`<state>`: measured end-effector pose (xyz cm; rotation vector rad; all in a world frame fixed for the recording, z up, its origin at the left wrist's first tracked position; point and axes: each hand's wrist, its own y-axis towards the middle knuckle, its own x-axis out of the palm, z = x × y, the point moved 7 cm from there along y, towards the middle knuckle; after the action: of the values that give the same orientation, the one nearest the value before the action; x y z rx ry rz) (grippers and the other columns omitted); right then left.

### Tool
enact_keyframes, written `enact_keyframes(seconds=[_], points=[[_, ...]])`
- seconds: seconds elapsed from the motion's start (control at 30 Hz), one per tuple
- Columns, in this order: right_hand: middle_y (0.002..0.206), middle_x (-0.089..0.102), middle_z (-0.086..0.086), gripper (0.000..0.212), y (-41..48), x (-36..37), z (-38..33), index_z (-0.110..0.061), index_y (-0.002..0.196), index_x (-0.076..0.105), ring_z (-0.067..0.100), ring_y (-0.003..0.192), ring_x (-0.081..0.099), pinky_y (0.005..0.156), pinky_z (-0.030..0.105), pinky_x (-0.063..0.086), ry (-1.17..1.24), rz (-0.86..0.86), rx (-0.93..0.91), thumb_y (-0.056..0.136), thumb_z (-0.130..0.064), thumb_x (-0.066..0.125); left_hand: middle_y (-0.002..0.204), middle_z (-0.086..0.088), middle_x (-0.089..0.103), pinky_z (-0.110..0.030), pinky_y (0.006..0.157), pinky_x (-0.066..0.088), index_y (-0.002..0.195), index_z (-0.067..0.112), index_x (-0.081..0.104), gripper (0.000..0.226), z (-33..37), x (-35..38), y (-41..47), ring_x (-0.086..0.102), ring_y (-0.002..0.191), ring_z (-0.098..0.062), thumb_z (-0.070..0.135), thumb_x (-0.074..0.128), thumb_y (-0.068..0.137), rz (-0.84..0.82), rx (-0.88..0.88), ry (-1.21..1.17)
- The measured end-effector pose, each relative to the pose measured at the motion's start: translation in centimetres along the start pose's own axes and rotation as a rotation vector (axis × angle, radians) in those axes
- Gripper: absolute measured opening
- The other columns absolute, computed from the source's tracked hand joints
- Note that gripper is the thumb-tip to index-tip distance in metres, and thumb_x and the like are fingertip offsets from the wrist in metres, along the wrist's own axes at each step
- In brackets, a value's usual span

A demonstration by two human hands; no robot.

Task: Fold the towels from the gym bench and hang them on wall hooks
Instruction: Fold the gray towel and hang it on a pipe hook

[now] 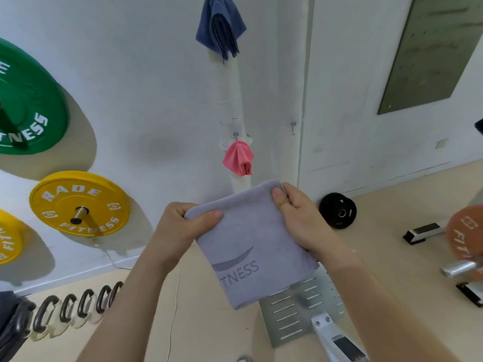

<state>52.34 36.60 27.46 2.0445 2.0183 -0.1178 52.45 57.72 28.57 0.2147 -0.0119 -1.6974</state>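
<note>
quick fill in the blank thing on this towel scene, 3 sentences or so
1. The left hand and right hand grip the ____ edge of the lavender towel.
2. On the wall, the pink towel hangs ____ the blue towel.
3. A bare hook sits to the ____ of the pink towel.

Missing words: top; below; right

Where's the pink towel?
In the middle of the head view, the pink towel hangs on a wall hook, below the blue towel and just above the grey towel.
</note>
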Motion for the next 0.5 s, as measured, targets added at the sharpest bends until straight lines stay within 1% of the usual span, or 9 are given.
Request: enact_keyframes(seconds=[0.07,0.1,0.17,0.23,0.27,0.37,0.4,0.43,0.5], points=[[0.077,0.061,-0.002,0.037,2.6,0.8,2.0,-0.008,0.091,0.061,0.011,0.072,0.057,0.069,0.027,0.047,0.209,-0.044,0.166,0.101,-0.037,0.041,0.072,-0.013,0.062,-0.032,0.060,0.043,0.068,-0.004,0.067,0.055,-1.7,-0.5,3.0,0.057,0.067,-0.022,0.045,0.086,0.051,-0.016,-0.012,-0.195],[0.080,0.067,-0.003,0.034,4.0,1.2,2.9,-0.014,0.091,0.066,0.012,0.077,0.062,0.073,0.030,0.050,0.306,-0.062,0.240,0.100,-0.038,0.044,0.081,-0.012,0.062,-0.032,0.062,0.045,0.074,-0.002,0.069,0.056,-2.2,-0.6,4.6,0.058,0.073,-0.024,0.046,0.086,0.052,-0.074,-0.002,-0.293],[0.080,0.071,-0.002,0.031,7.3,2.0,4.7,-0.017,0.089,0.072,0.016,0.083,0.066,0.079,0.032,0.050,0.384,-0.048,0.346,0.096,-0.039,0.052,0.100,-0.010,0.059,-0.033,0.076,0.048,0.087,-0.006,0.067,0.054,-2.4,-0.8,7.8,0.058,0.092,-0.028,0.039,0.084,0.062,-0.241,0.056,-0.427],[0.076,0.071,0.000,0.029,10.0,3.2,6.2,-0.013,0.084,0.073,0.013,0.074,0.067,0.068,0.024,0.051,0.415,-0.034,0.440,0.092,-0.036,0.059,0.108,-0.011,0.056,-0.036,0.084,0.047,0.090,-0.009,0.065,0.051,-2.1,-1.1,11.1,0.056,0.101,-0.030,0.032,0.083,0.066,-0.370,0.109,-0.473],[0.081,0.073,0.002,0.027,11.4,4.1,6.7,-0.011,0.084,0.074,0.012,0.074,0.068,0.067,0.022,0.051,0.425,-0.047,0.476,0.090,-0.035,0.062,0.111,-0.012,0.056,-0.036,0.085,0.047,0.089,-0.008,0.066,0.048,-1.9,-1.3,12.9,0.055,0.104,-0.030,0.030,0.084,0.066,-0.401,0.123,-0.475],[0.102,0.073,0.009,0.035,14.8,6.6,8.0,-0.007,0.102,0.074,0.020,0.095,0.069,0.084,0.033,0.050,0.467,-0.146,0.557,0.086,-0.038,0.067,0.125,-0.013,0.058,-0.033,0.090,0.047,0.080,0.004,0.072,0.032,-0.8,-1.2,17.9,0.053,0.120,-0.030,0.030,0.084,0.065,-0.510,0.146,-0.452],[0.100,0.073,0.008,0.036,15.8,7.1,8.1,-0.007,0.104,0.072,0.018,0.094,0.069,0.084,0.031,0.050,0.508,-0.189,0.563,0.087,-0.038,0.067,0.125,-0.014,0.060,-0.034,0.090,0.048,0.078,0.007,0.073,0.028,-0.4,-0.7,19.3,0.055,0.119,-0.031,0.030,0.083,0.066,-0.570,0.156,-0.446],[0.092,0.072,0.004,0.031,16.7,7.3,8.0,-0.008,0.100,0.071,0.012,0.085,0.069,0.079,0.026,0.050,0.537,-0.219,0.553,0.089,-0.036,0.065,0.120,-0.014,0.064,-0.035,0.088,0.049,0.078,0.009,0.073,0.026,0.1,-0.1,20.6,0.059,0.112,-0.032,0.031,0.082,0.066,-0.624,0.160,-0.442],[0.076,0.066,-0.002,0.017,18.5,7.0,7.8,-0.014,0.089,0.065,0.008,0.067,0.064,0.067,0.024,0.049,0.522,-0.221,0.537,0.092,-0.030,0.061,0.100,-0.012,0.070,-0.037,0.080,0.052,0.080,0.009,0.073,0.028,0.3,1.3,23.1,0.065,0.095,-0.030,0.032,0.082,0.067,-0.675,0.156,-0.437]])
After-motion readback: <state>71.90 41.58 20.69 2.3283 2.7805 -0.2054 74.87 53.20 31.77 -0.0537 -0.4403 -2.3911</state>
